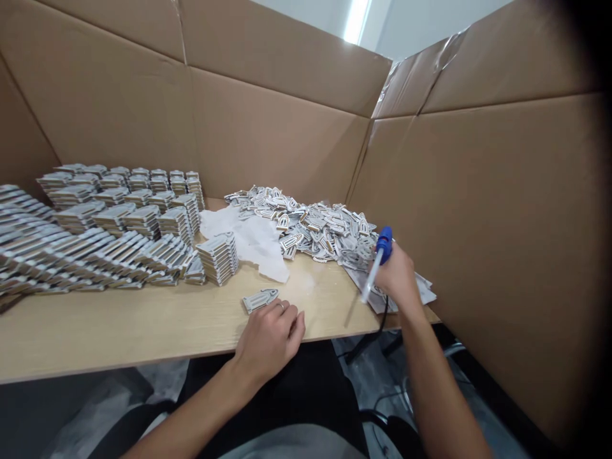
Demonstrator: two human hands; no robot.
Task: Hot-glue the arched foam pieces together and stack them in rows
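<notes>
- Toward the left end of the table (pixel 138 322), a large share of the grey pieces already stands in order: upright stacks (pixel 138 220) in rows at the back, leaning rows (pixel 95 258) nearer the front edge.
- One more stack (pixel 217 258) stands at the right side of that group, upright.
- Plenty looks left over: a loose heap (pixel 320 229) lies along the back edge, spreading toward the right corner. I'd call the work well advanced, not finished.
- Just one piece, the single piece (pixel 259 299), lies flat near the middle of the front edge, apart from stacks and heap; it seems to be the one in hand.
- The left hand (pixel 272 331) is over its near end, fingers bent; from here I can't tell whether they pinch it.
- The right hand (pixel 396 274), near the right corner, has its fingers wrapped around a blue-and-white tool (pixel 384 243), its tube slanting down, well apart from that piece.
</notes>
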